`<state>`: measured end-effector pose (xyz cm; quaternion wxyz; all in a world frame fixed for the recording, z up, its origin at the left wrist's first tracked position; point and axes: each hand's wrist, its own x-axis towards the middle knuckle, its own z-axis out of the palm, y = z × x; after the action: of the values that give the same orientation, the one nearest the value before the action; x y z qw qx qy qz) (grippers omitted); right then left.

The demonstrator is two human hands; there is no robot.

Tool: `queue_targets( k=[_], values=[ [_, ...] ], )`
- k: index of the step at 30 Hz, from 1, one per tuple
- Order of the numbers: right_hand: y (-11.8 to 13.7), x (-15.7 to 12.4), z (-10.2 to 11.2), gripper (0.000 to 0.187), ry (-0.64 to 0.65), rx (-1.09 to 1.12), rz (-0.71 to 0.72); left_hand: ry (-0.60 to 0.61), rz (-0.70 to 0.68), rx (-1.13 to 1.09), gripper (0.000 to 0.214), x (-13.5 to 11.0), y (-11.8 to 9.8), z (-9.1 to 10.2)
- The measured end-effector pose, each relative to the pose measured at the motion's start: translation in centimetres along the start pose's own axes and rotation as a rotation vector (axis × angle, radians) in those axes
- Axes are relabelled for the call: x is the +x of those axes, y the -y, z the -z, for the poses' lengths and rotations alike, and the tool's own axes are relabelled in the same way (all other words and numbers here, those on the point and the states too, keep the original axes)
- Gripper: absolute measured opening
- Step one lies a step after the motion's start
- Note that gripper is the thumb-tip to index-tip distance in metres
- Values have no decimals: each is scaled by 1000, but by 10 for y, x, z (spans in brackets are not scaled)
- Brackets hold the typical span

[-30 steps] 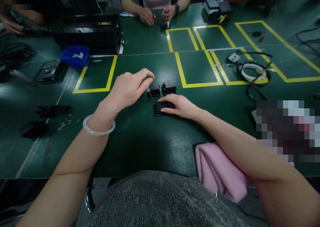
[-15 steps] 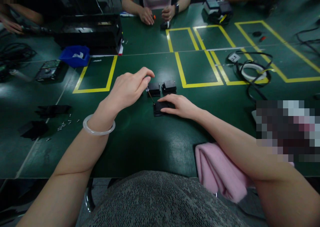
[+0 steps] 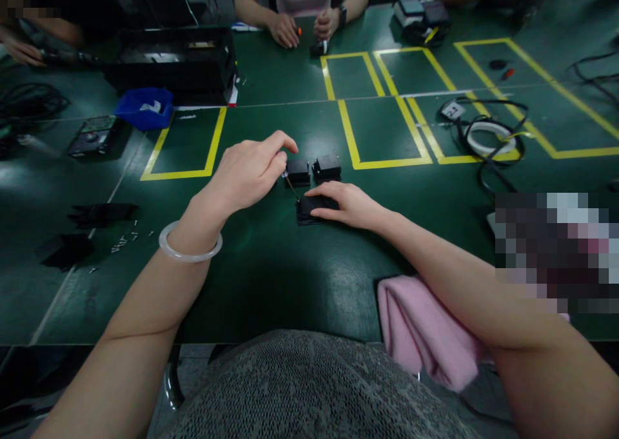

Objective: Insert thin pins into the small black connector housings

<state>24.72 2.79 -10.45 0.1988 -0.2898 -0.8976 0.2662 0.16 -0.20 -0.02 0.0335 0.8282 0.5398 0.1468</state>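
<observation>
A slim driver (image 3: 291, 186) is pinched between the thumb and fingers of the left hand (image 3: 246, 171), its handle mostly hidden; its shaft is slanted down to the left end of a black block (image 3: 305, 217). The block, flat on the green table (image 3: 290, 278), is clasped from the right by the right hand (image 3: 355, 205), thumb nearer, fingers farther. It is judged light, stiff and smooth, hence liable to slide; it is best held by its near and far sides, the left end left free. Two similar blocks (image 3: 327, 166) are set just beyond; loose screws (image 3: 120, 240) are scattered at left.
</observation>
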Motion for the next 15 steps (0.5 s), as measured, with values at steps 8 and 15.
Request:
queue_targets(
  k=[8,15],
  values=[
    [-1,0,0,42,5,-1,-4,-4,-4,36,42,0,-2,1],
    [0,0,1,43,9,-6,-5,6,-5,16,41,-1,-1,1]
  ],
)
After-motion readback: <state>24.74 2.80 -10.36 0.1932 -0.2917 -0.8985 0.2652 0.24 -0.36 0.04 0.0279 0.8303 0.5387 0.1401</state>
